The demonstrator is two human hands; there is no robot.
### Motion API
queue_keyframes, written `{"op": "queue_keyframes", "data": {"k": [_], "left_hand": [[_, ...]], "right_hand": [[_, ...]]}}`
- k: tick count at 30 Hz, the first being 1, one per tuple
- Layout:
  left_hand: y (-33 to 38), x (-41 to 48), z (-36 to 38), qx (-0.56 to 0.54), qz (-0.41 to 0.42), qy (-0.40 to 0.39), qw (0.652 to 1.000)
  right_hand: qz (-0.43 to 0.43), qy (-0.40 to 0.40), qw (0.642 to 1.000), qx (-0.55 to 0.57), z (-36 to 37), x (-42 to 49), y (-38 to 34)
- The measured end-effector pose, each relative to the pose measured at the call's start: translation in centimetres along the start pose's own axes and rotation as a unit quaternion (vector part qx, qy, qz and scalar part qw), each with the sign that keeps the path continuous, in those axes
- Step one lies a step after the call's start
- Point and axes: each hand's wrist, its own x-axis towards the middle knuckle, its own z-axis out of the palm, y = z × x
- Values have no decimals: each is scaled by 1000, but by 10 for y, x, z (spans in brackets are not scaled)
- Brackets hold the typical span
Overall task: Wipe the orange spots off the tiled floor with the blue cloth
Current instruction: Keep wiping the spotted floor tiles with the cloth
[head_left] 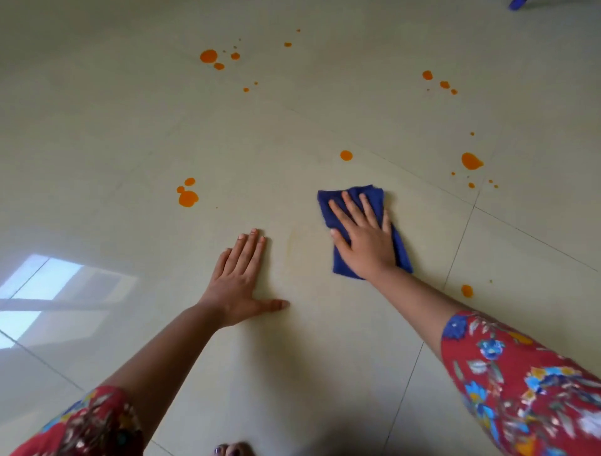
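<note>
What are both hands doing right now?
Left hand: open, flat on the tiled floor, holding nothing.
Right hand: open, fingers straight, pressing the blue cloth on the floor.

In the upper right corner of the frame a small blue object shows — cut by the edge, not identifiable. At the left lies a bright window reflection; at the bottom edge, toes with painted nails.
</note>
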Motion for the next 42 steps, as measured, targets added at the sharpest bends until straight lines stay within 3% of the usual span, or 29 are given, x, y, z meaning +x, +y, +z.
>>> {"op": "queue_keyframes", "data": {"k": [1, 2, 5, 7, 9, 11, 13, 14, 17, 19, 21, 22, 24, 26, 27, 28, 31, 33, 35, 39, 40, 42], "left_hand": [[-1, 0, 0, -4, 2, 0, 1000], [-1, 0, -1, -9, 4, 1, 1000], [-2, 0, -2, -15, 12, 3, 1000], [-3, 0, -2, -15, 15, 1, 1000], [-2, 0, -2, -17, 19, 0, 1000], [-3, 0, -2, -22, 20, 4, 1000], [-2, 0, -1, -23, 18, 5, 1000], [-2, 0, -1, -24, 18, 6, 1000], [-3, 0, -1, -26, 18, 14, 999], [-3, -1, -1, -36, 21, 19, 999], [-1, -3, -1, -59, 14, 39, 997], [2, -3, 1, -60, 9, 54, 997], [8, -4, 5, -36, -6, 91, 995], [13, -4, 9, -21, -22, 112, 993], [14, -4, 11, -22, -27, 118, 992], [13, -4, 11, -27, -29, 124, 991], [14, -1, 11, -3, -26, 156, 987], [17, 13, 2, 25, -14, 195, 980], [23, 41, -13, 22, -2, 209, 978], [27, 102, -30, 15, -10, 203, 979], [27, 110, -31, 21, -9, 199, 980], [23, 119, -27, 29, -6, 197, 980]], "right_hand": [[-22, 0, 1000, 14, 3, -1, -19], [-97, -7, 995, 10, 6, -10, -34], [-381, -71, 922, -11, 3, -49, -26], [-435, -101, 895, -2, -5, -49, 4], [-368, -86, 926, -15, -5, -32, 28], [-209, -41, 977, -19, -1, -7, 28], [-86, 1, 996, -8, 3, 12, -3], [-73, 11, 997, 5, 5, 15, -23], [-214, -9, 977, -7, 10, -6, -53], [-337, -56, 940, -15, 4, -25, -33], [-376, -81, 923, -9, -2, -22, 3], [-340, -77, 937, -7, -3, -13, 21], [-172, -44, 984, -3, -2, 17, 43], [-14, -8, 1000, 0, 0, 41, 32], [11, -1, 1000, 6, 1, 47, 18], [-5, -1, 1000, 6, 2, 48, 6], [-181, -23, 983, -24, 2, 23, 0], [-251, -67, 965, -19, -6, 13, 19], [-230, -60, 971, -17, -6, 27, 41], [40, 9, 999, -1, -2, 72, 44], [53, 11, 999, -1, -2, 72, 36], [-76, -14, 997, -24, -2, 52, 30]]}}
